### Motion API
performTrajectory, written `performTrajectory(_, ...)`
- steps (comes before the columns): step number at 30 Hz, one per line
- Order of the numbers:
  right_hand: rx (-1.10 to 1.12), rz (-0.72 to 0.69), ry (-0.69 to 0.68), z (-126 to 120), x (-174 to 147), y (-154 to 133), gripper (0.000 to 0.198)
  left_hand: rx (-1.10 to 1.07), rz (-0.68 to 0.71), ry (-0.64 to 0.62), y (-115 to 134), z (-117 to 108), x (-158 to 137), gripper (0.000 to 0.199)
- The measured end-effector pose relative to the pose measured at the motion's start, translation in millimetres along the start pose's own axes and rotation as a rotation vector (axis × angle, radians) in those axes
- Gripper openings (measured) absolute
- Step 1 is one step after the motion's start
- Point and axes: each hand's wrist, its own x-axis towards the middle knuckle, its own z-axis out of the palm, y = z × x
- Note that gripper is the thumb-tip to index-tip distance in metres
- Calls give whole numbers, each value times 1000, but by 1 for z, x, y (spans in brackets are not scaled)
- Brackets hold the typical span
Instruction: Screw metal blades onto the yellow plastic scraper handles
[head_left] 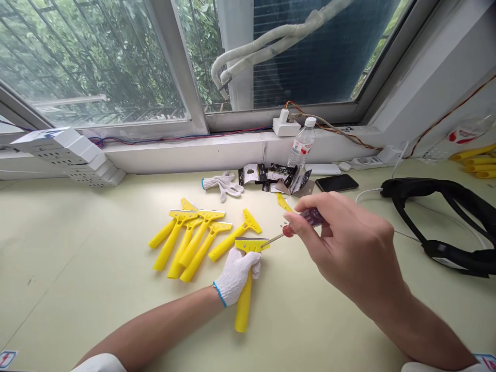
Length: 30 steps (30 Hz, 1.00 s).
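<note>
My left hand (236, 274), in a white knit glove with a blue cuff, is closed around the neck of a yellow scraper (243, 305). The scraper's head points away from me, with a metal blade along its far edge. Bare, my right hand (344, 243) grips the handle of a screwdriver (288, 230). The screwdriver's tip meets the right side of the scraper head, at a screw. Left of my gloved hand lie several yellow scrapers (189, 237) in an overlapping group. A single scraper (236, 233) without a visible blade sits just beyond. Another yellow piece (284, 202) is partly hidden behind my right hand.
Toward the windowsill are a white glove (223, 185), black blade packets (279, 175), a water bottle (302, 144) and a phone (337, 182). A black strapped headset (437, 222) lies at right. White boxes (72, 155) stand at left. Tiny screws lie near the screwdriver.
</note>
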Motion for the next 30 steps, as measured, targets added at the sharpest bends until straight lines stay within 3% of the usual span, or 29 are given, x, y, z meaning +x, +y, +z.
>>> performTrajectory(7,-44,44,53,2,-1,1,20,119,82,114,-7,-1,-3,25)
performTrajectory(12,-14,29,92,10,-2,4,25,154,87,88,-8,-2,-4,29)
performTrajectory(14,-26,20,32,6,-2,4,24,156,92,80,-8,-2,-4,27)
performTrajectory(18,-3,-35,-216,-18,6,11,11,132,87,57,-5,-2,-2,26)
performTrajectory(22,194,-233,-386,-44,18,27,22,121,69,0,-5,-3,0,26)
performTrajectory(25,221,-317,-441,-55,21,35,25,109,52,-7,-8,-4,0,27)
performTrajectory(30,84,-281,-411,-58,16,33,12,86,38,5,-9,-5,2,27)
